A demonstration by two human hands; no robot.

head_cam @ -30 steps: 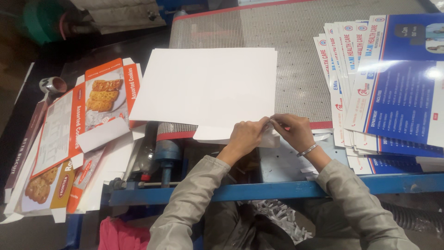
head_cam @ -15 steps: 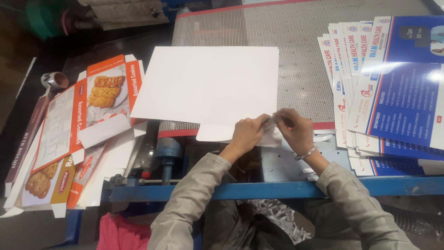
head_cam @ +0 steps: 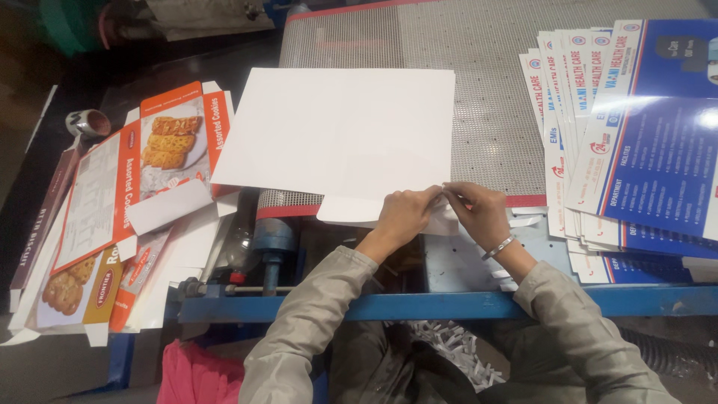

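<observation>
Hands (head_cam: pixel 441 213) pinching white sheet (head_cam: pixel 336 135), near edge

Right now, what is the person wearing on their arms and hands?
Both arms are covered by long, loose sleeves of a grey-beige jacket, creased at the elbows. The left sleeve and the right sleeve both end just before the wrist. The left hand is bare, no glove or ring showing. The right hand is bare too, with a thin silver bangle around its wrist.
</observation>
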